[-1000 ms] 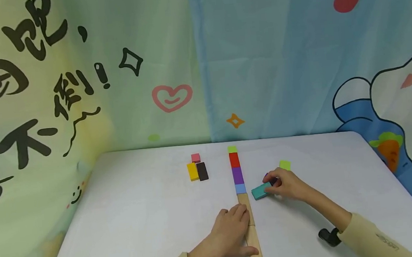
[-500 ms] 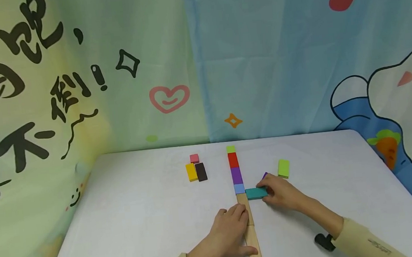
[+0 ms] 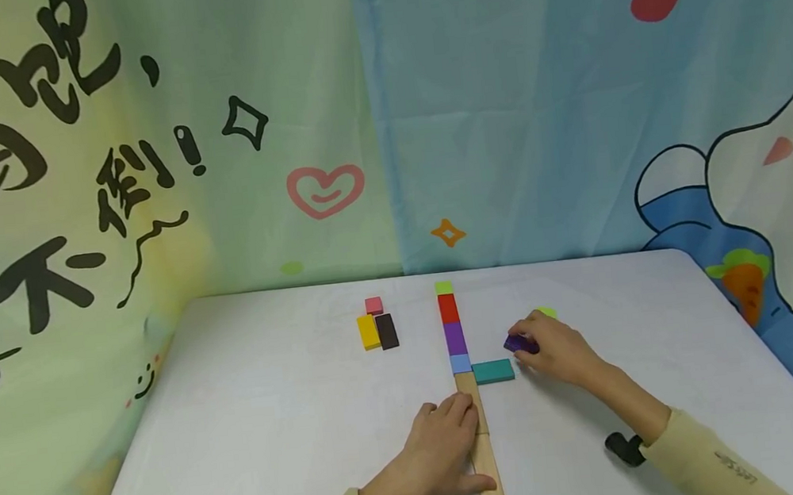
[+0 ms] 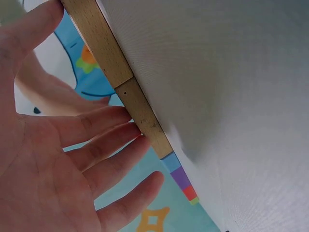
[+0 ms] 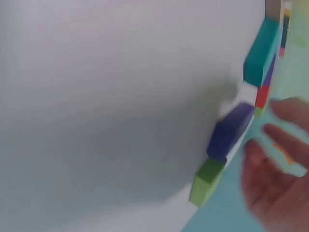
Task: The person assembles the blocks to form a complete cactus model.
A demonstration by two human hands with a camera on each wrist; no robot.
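Note:
A straight row runs away from me on the white table: two wooden blocks [image 3: 487, 462], then light blue [image 3: 461, 364], purple, red and green blocks. My left hand [image 3: 430, 451] lies along the row's left side, thumb and fairly straight fingertips touching the wooden blocks. A teal block [image 3: 494, 371] sticks out to the right at the light blue and wooden join. My right hand [image 3: 557, 347] is over a dark purple block [image 3: 516, 343]. In the right wrist view its blurred fingers [image 5: 256, 152] are spread beside that block, a gap between. A lime green block [image 5: 207, 182] lies right behind it.
Left of the row, toward the back, lie a yellow block [image 3: 369, 333], a dark brown block [image 3: 387, 331] and a pink block [image 3: 373, 305]. A printed curtain [image 3: 533, 107] hangs behind the table's far edge.
My right hand has brought the teal block left against the row and let it go, then moved back right to the dark purple block. The left hand has stayed in place.

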